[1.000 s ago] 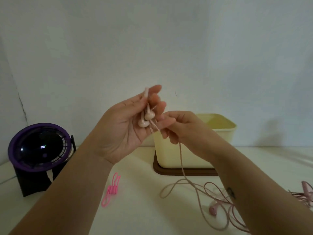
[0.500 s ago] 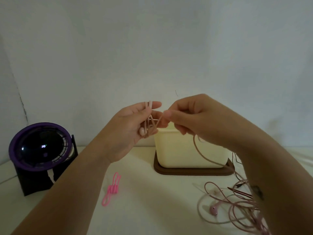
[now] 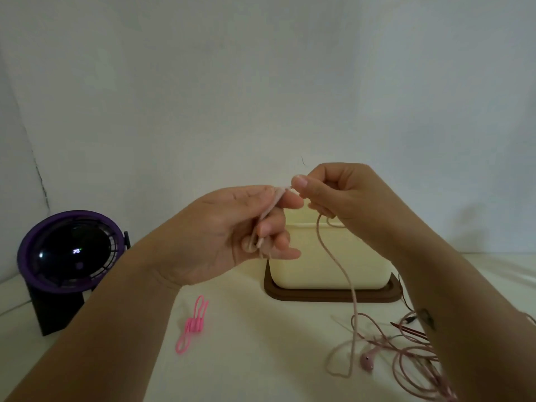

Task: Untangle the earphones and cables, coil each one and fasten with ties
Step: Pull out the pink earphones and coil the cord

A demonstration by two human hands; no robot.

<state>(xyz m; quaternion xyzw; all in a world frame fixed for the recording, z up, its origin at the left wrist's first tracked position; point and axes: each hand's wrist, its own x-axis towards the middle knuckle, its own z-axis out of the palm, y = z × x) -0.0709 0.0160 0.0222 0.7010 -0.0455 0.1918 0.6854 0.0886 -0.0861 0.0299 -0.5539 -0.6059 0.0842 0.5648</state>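
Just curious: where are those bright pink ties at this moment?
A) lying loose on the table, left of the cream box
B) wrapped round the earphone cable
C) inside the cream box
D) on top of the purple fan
A: the pink ties lie loose on the table, left of the cream box; the left hand and right hand hold only the earphones.

A purple desk fan (image 3: pixel 69 256) stands at the table's (image 3: pixel 261 367) left edge, and a cream box (image 3: pixel 330 256) on a brown tray (image 3: pixel 330 295) sits at the back middle. Bare tabletop lies between them, running to the front edge past pink ties (image 3: pixel 193 326). Tangled pink earphone cable (image 3: pixel 400 351) crowds the front right, one strand rising before the box.
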